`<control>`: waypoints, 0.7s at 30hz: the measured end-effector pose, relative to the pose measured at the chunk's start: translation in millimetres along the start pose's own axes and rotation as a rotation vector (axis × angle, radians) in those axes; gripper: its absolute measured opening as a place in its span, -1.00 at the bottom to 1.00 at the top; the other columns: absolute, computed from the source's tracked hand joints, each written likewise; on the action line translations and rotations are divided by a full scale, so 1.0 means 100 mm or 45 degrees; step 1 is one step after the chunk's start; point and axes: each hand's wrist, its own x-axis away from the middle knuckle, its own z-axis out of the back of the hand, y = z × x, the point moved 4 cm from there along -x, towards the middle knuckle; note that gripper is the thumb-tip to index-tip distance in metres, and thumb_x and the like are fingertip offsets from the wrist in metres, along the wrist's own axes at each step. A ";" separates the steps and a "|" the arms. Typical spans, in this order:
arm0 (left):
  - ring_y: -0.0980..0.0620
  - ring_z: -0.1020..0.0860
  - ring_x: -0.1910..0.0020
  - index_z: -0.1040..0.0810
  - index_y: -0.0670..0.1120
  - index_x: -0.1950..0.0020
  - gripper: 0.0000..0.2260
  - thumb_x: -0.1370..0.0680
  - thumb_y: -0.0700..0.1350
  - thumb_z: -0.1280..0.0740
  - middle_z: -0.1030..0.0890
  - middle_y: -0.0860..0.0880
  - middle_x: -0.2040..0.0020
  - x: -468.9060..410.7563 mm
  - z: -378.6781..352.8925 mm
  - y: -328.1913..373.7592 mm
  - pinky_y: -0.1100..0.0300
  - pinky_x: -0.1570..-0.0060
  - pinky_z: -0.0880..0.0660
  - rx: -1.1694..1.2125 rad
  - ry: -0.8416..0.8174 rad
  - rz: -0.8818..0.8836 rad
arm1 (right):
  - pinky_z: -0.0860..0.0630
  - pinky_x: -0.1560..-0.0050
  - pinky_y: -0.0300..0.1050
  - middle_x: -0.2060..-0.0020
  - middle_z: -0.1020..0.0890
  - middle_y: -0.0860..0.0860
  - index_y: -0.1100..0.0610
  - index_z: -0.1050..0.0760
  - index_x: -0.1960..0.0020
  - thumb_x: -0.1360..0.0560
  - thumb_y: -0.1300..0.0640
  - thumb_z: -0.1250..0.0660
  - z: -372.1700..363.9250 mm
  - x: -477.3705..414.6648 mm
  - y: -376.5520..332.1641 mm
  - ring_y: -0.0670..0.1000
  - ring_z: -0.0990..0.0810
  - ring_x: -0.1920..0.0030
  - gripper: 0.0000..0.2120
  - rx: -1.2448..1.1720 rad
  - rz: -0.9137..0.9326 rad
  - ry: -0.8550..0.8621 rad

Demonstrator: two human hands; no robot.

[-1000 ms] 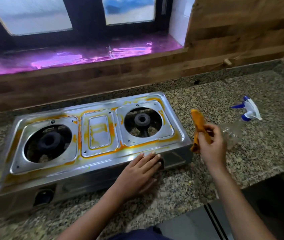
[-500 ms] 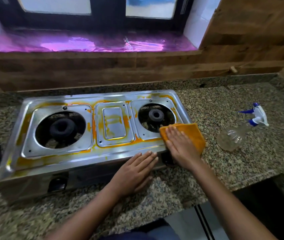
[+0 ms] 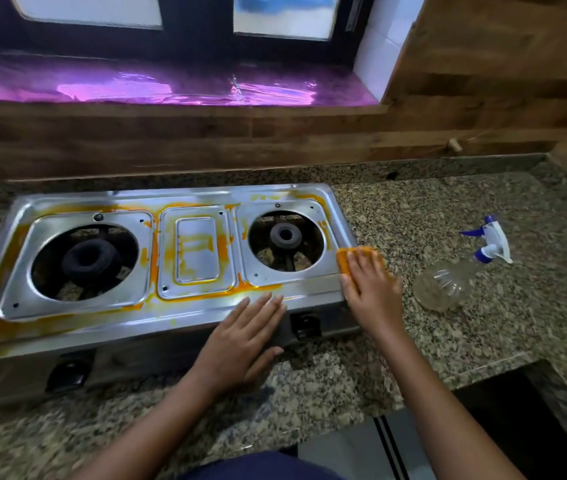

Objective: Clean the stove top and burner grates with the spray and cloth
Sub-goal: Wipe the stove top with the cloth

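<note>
A two-burner steel stove (image 3: 77, 323) streaked with orange stains sits on the granite counter. Its grates are off and both black burners (image 3: 89, 259) lie bare. My right hand (image 3: 370, 289) presses flat on an orange cloth (image 3: 346, 259) at the stove's front right corner, fingers straight. My left hand (image 3: 244, 337) rests flat on the stove's front edge beside a black knob (image 3: 304, 323). A clear spray bottle (image 3: 455, 280) with a blue and white trigger lies on its side to the right of the stove.
The speckled granite counter (image 3: 482, 341) ends in a front edge near my body, with a step down at the right. Behind the stove, a wooden backsplash (image 3: 275, 140) rises to a purple foil-lined window sill (image 3: 171, 88).
My right hand lifted the cloth from beside the bottle, laid it flat on the stove's right front corner and slid it toward the right edge. The left hand stayed put.
</note>
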 end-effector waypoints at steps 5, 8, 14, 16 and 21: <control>-0.04 -0.13 -0.55 -0.22 -0.14 -0.54 -0.43 -0.63 0.17 -0.13 -0.19 -0.09 -0.56 -0.19 -0.17 0.19 -0.05 -0.44 -0.22 -0.028 -0.058 0.010 | -0.43 0.27 -0.19 0.13 -0.65 0.04 0.09 -0.54 -0.26 -0.66 0.05 -0.13 0.07 0.07 0.60 0.12 -0.63 0.10 -0.71 -0.663 -0.475 0.289; -0.03 -0.12 -0.55 -0.19 -0.14 -0.55 -0.41 -0.62 0.16 -0.16 -0.18 -0.09 -0.56 -0.16 -0.18 0.19 -0.03 -0.46 -0.18 -0.076 -0.055 0.008 | -0.49 0.30 -0.19 0.22 -0.55 -0.12 0.09 -0.52 -0.25 -0.67 0.05 -0.12 0.27 0.10 0.79 -0.04 -0.58 0.20 -0.72 -0.756 -0.541 0.369; -0.05 -0.16 -0.54 -0.22 -0.15 -0.54 -0.43 -0.62 0.14 -0.13 -0.20 -0.10 -0.55 -0.18 -0.21 0.23 -0.05 -0.44 -0.20 -0.136 -0.030 0.026 | -0.50 0.20 -0.27 0.09 -0.62 -0.13 -0.03 -0.54 -0.22 -0.65 -0.05 -0.14 0.72 -0.08 0.40 -0.19 -0.59 0.12 -0.74 -1.204 -0.397 0.456; -0.05 -0.16 -0.54 -0.22 -0.14 -0.54 -0.43 -0.62 0.14 -0.14 -0.21 -0.10 -0.55 -0.18 -0.21 0.24 -0.06 -0.44 -0.19 -0.151 -0.032 0.042 | -0.54 0.18 -0.32 0.09 -0.65 -0.10 0.01 -0.55 -0.23 -0.65 -0.04 -0.15 0.68 -0.15 0.13 -0.22 -0.61 0.17 -0.72 -1.243 -0.250 0.397; -0.04 -0.14 -0.55 -0.22 -0.13 -0.54 -0.43 -0.61 0.13 -0.17 -0.20 -0.09 -0.56 -0.18 -0.20 0.24 -0.05 -0.44 -0.21 -0.161 -0.064 0.076 | -0.03 -0.50 -0.09 -0.51 -0.28 0.01 0.09 -0.18 -0.55 -0.67 -0.11 0.04 0.17 -0.12 -0.35 0.08 -0.18 -0.53 -0.49 -0.252 0.210 -0.097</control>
